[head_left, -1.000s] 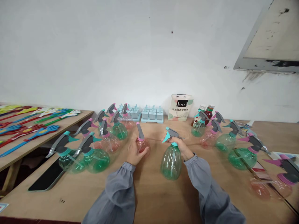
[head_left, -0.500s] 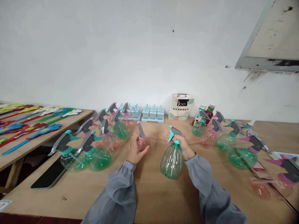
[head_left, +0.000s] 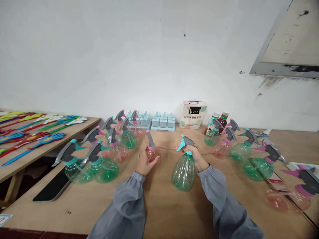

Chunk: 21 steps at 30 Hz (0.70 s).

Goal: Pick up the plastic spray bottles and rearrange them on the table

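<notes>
My left hand (head_left: 143, 163) is curled round a small pink spray bottle (head_left: 152, 151) with a grey trigger head, standing on the wooden table (head_left: 161, 205). My right hand (head_left: 196, 157) grips the neck of a clear green spray bottle (head_left: 183, 170) with a teal and grey trigger head, held upright at the table's middle. Both arms wear grey sleeves.
Several green and pink spray bottles (head_left: 102, 166) cluster at the left, and more spray bottles (head_left: 259, 164) at the right. A black phone (head_left: 51, 189) lies at the left edge. Blue ice moulds (head_left: 163, 122) and a paper bag (head_left: 193, 114) stand by the wall. Coloured hand-shaped sticks (head_left: 30, 139) cover a side table.
The green bottle in my right hand has shifted slightly, its trigger head turning a little. My left hand stays on the pink bottle.
</notes>
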### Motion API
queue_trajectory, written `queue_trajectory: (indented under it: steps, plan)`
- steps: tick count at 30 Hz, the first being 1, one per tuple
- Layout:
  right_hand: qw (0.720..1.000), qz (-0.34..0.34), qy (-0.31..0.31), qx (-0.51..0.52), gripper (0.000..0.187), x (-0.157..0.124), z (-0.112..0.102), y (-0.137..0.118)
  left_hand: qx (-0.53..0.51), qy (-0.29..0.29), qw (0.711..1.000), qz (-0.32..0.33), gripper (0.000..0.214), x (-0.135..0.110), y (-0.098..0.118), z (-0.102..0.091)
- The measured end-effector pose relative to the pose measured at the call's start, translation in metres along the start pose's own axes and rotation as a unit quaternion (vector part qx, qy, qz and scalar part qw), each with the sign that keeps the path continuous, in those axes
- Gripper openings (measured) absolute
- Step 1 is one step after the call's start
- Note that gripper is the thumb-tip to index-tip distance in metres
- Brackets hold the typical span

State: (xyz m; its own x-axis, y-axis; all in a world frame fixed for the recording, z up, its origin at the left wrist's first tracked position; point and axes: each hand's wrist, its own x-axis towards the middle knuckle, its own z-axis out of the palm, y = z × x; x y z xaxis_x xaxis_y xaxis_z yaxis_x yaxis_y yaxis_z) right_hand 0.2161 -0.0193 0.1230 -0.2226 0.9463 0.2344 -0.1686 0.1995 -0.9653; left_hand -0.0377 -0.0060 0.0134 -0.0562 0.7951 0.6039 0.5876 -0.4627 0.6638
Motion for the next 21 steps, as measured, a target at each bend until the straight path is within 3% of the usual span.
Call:
queue_trajectory:
  steps: [4,9,13,17,21]
  plan:
    - [1.000,-0.014,-0.011,0.016,0.017,-0.004,0.003,-0.005,-0.002,0.002,1.000,-0.004,0.071,0.000,0.001,0.000]
    - [0.996,-0.029,0.079,0.032,0.012,-0.003,0.001,-0.004,-0.011,0.005,1.000,-0.002,0.073,0.000,-0.002,0.001]
    - [0.996,-0.050,0.061,-0.035,0.017,-0.008,-0.004,-0.010,-0.011,0.002,1.000,0.004,0.073,0.001,-0.002,0.001]
    - [0.977,-0.051,0.140,-0.153,0.029,-0.028,-0.027,-0.015,-0.003,0.015,1.000,0.021,0.069,0.001,0.000,0.001]
    - [0.928,-0.115,0.254,-0.248,0.034,-0.060,-0.072,-0.016,0.011,0.024,0.999,0.024,0.070,0.000,-0.004,0.004]
